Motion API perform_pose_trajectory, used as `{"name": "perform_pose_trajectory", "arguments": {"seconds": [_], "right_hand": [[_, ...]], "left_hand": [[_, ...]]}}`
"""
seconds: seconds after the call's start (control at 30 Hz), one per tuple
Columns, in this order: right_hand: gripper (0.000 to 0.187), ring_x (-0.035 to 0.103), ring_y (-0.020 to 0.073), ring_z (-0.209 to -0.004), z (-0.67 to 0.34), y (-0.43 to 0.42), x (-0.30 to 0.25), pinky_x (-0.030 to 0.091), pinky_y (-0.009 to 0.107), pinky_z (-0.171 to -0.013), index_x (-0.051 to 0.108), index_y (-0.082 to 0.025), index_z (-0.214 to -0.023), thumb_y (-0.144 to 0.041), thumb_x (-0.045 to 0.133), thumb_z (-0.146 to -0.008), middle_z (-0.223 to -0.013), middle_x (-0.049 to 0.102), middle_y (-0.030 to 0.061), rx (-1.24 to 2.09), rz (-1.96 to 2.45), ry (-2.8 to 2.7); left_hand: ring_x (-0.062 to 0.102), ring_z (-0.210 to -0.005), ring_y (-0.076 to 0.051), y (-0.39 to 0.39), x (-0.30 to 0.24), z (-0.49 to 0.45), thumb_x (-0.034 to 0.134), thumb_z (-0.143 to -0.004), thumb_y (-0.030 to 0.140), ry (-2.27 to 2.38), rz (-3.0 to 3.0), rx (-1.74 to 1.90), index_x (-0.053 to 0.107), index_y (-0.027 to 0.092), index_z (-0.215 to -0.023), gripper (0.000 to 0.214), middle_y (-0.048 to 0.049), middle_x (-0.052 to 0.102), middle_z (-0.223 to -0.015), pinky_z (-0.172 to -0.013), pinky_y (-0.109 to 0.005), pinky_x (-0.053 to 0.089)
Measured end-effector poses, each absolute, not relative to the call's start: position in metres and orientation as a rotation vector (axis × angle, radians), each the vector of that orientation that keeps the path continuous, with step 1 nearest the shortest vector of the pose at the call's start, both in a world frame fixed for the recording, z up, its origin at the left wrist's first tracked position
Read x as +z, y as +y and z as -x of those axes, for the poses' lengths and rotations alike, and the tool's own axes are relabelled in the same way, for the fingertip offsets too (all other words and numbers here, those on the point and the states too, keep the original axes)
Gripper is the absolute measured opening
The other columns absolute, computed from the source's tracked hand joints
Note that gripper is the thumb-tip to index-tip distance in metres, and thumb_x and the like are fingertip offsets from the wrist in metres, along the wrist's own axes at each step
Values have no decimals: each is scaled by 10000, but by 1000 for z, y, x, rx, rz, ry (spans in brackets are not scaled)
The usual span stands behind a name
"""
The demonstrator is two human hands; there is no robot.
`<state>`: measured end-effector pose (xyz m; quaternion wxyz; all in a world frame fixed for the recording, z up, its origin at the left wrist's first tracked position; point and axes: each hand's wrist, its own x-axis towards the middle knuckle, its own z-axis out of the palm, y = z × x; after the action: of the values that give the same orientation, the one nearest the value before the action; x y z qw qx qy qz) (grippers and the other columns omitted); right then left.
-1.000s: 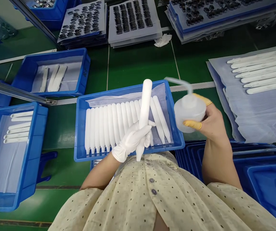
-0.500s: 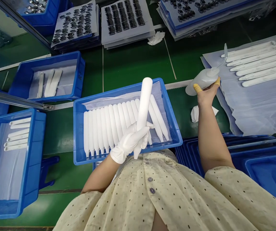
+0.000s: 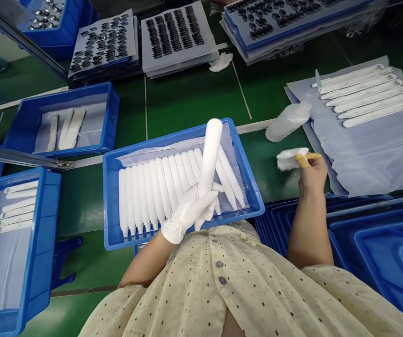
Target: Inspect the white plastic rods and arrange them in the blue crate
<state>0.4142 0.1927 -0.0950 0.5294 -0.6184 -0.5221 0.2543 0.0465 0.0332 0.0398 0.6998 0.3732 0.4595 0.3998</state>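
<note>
My left hand (image 3: pixel 190 211), in a white glove, is closed around a long white plastic part (image 3: pixel 210 154) and holds it upright over the blue tray (image 3: pixel 112 201). Several more white parts (image 3: pixel 152 187) lie side by side in that tray on a sheet. My right hand (image 3: pixel 311 171), with yellow finger cots, pinches a small white cloth (image 3: pixel 288 159) on the green table. The squeeze bottle (image 3: pixel 287 122) with its bent spout stands alone just beyond that hand, at the edge of the grey sheets.
Grey sheets (image 3: pixel 373 145) at the right carry several long white parts (image 3: pixel 366 93). Blue bins (image 3: pixel 64 119) with a few white parts sit at the left (image 3: pixel 11 234). Stacked sheets of small dark pieces (image 3: pixel 176 37) line the far side. Empty blue trays (image 3: pixel 380 234) are stacked near my right elbow.
My right hand carried the squeeze bottle right, set it down by the grey sheets, let go, and now pinches the white cloth. My left hand has kept holding the white part upright.
</note>
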Motion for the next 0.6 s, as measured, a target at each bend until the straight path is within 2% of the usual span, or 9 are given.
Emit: {"name": "perform_pose_trajectory", "arguments": {"seconds": [0.03, 0.07, 0.13, 0.17, 0.23, 0.3, 0.4, 0.5, 0.6], "right_hand": [[374, 665, 294, -950, -406, 194, -80, 548, 533, -929, 420, -276, -832, -505, 710, -768, -985, 690, 106, 656, 1444, -1197], [430, 653, 252, -839, -394, 194, -64, 568, 452, -815, 431, -272, -824, -503, 774, -706, -904, 681, 70, 703, 1417, -1133], [489, 591, 186, -718, -363, 188, -26, 523, 345, -676, 470, -252, -794, -428, 881, -594, -810, 645, 23, 780, 1356, -1061], [476, 576, 169, -707, -344, 183, -7, 505, 320, -653, 481, -243, -785, -409, 888, -604, -805, 633, 15, 842, 1283, -1071], [411, 578, 157, -720, -306, 170, 28, 507, 309, -663, 526, -231, -804, -380, 884, -669, -846, 634, 14, 928, 1066, -1125], [301, 628, 175, -797, -272, 156, 52, 554, 341, -755, 608, -239, -870, -367, 861, -769, -913, 656, 16, 944, 830, -1248], [119, 671, 202, -982, -234, 146, 63, 584, 382, -894, 749, -316, -1037, -344, 775, -925, -1076, 666, 24, 771, 592, -1704], [168, 654, 196, -986, -214, 157, 54, 588, 362, -810, 798, -325, -1097, -413, 687, -1006, -1090, 604, 55, 505, 473, -1937], [297, 647, 203, -981, -209, 171, 46, 585, 374, -794, 791, -281, -1135, -506, 623, -1041, -1052, 552, 71, 375, 504, -1826]], "left_hand": [[483, -410, -106, 32, 39, -46, 725, -921, 580, 1028, -826, 887, 635, 149, -1167, 504, 53, 542, -595, -322, -202, 352], [482, -412, -103, 31, 38, -46, 725, -925, 580, 1031, -824, 885, 637, 151, -1165, 499, 53, 544, -600, -328, -199, 365], [480, -412, -97, 30, 37, -45, 719, -937, 579, 1045, -828, 875, 638, 162, -1165, 482, 53, 550, -605, -341, -195, 383], [486, -414, -99, 29, 36, -44, 717, -941, 583, 1054, -830, 862, 636, 168, -1170, 481, 51, 557, -611, -337, -196, 380], [510, -428, -111, 26, 36, -43, 726, -934, 598, 1065, -832, 835, 635, 176, -1185, 499, 45, 571, -626, -318, -198, 360], [504, -418, -112, 24, 38, -43, 721, -932, 619, 1068, -836, 818, 640, 177, -1202, 524, 43, 578, -626, -306, -201, 335], [437, -348, -95, 19, 44, -42, 657, -976, 626, 1081, -884, 785, 646, 176, -1195, 501, 56, 561, -558, -323, -205, 295], [387, -306, -77, 14, 49, -42, 628, -1006, 590, 1135, -941, 775, 633, 174, -1040, 418, 77, 508, -465, -378, -201, 318], [383, -310, -70, 12, 53, -41, 646, -998, 547, 1173, -957, 767, 602, 178, -969, 372, 93, 478, -451, -393, -192, 322]]}}
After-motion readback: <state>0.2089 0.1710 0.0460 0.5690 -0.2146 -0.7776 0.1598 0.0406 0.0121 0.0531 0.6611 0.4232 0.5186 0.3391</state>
